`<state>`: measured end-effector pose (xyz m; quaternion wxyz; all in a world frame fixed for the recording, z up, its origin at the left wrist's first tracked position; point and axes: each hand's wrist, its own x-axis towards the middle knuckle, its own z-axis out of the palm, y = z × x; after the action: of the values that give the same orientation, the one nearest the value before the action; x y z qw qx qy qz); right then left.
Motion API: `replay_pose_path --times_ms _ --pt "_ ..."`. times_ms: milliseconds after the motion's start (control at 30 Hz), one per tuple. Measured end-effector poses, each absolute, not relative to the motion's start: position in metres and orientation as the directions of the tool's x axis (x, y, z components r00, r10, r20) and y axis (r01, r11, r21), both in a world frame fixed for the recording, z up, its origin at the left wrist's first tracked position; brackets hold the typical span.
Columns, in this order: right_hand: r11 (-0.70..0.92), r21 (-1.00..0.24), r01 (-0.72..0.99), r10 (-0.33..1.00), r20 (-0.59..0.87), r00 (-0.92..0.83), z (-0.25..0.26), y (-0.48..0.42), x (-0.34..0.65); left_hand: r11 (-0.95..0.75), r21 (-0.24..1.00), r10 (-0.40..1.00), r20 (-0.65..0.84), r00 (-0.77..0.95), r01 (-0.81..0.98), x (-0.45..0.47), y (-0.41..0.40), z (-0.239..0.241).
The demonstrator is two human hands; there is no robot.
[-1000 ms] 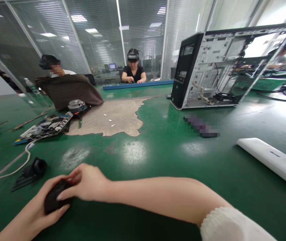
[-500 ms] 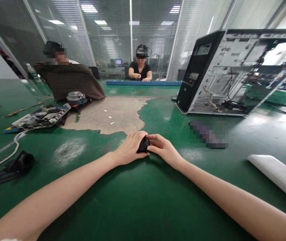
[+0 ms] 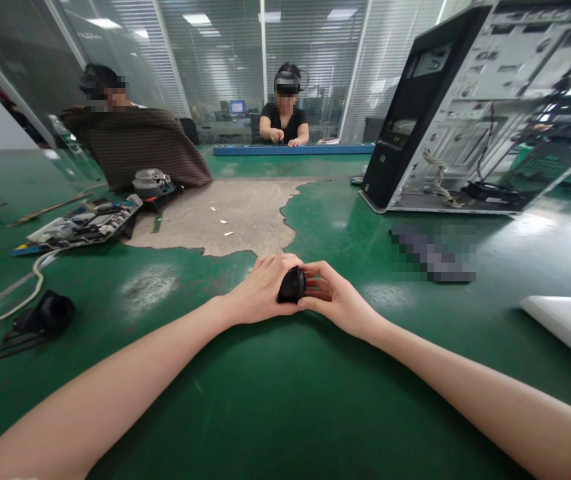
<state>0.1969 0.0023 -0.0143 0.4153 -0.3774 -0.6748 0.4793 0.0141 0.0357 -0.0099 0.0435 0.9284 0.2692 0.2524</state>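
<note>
Both my hands meet at the middle of the green table (image 3: 285, 400). My left hand (image 3: 260, 290) wraps round a small black rounded part (image 3: 292, 285) from the left. Against the same part, my right hand (image 3: 333, 300) has its fingers curled from the right. The part rests on or just above the table top; I cannot tell which. Most of it is hidden by my fingers.
An open computer case (image 3: 465, 113) stands at the back right. A white panel (image 3: 565, 327) lies at the right edge. A circuit board (image 3: 83, 227), a grey cable (image 3: 15, 300) and a black part (image 3: 43, 317) lie at left. Two people sit across the table.
My hands carried the black part from the near left to the table's middle. In the last half second they have shifted only slightly, my fingers turning round the part.
</note>
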Motion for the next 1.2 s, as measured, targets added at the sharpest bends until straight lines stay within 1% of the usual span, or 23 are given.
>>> replay_pose_path --times_ms 100,333,567,733,833,1067,1133,1200 --pt "0.238 -0.962 0.135 0.9 0.166 -0.402 -0.018 0.003 0.197 -0.853 0.222 0.52 0.439 0.732 0.473 0.012 0.037 -0.011" --pt "0.259 -0.953 0.158 0.893 0.174 -0.414 -0.015 0.001 0.198 -0.844 0.219 0.534 0.43 0.728 0.49 0.012 0.037 -0.012" --pt "0.263 -0.952 0.159 0.911 0.191 -0.366 -0.013 0.002 0.197 -0.827 0.249 0.56 0.444 0.699 0.504 0.015 0.035 -0.012" --pt "0.335 -0.933 0.134 0.883 0.261 -0.389 -0.014 0.001 0.198 -0.813 0.266 0.581 0.448 0.68 0.518 0.017 0.036 -0.012" --pt "0.303 -0.944 0.13 0.888 0.23 -0.397 -0.014 0.001 0.197 -0.809 0.267 0.585 0.449 0.675 0.524 0.018 0.036 -0.012" --pt "0.263 -0.96 0.098 0.924 0.222 -0.312 -0.015 0.011 0.191 -0.801 0.267 0.595 0.448 0.667 0.536 0.019 0.036 -0.012" --pt "0.253 -0.96 0.119 0.931 0.208 -0.3 -0.014 0.011 0.191 -0.801 0.268 0.596 0.454 0.663 0.536 0.019 0.036 -0.012" --pt "0.256 -0.955 0.147 0.925 0.198 -0.324 -0.014 0.011 0.192 -0.799 0.272 0.598 0.453 0.661 0.536 0.019 0.036 -0.011"
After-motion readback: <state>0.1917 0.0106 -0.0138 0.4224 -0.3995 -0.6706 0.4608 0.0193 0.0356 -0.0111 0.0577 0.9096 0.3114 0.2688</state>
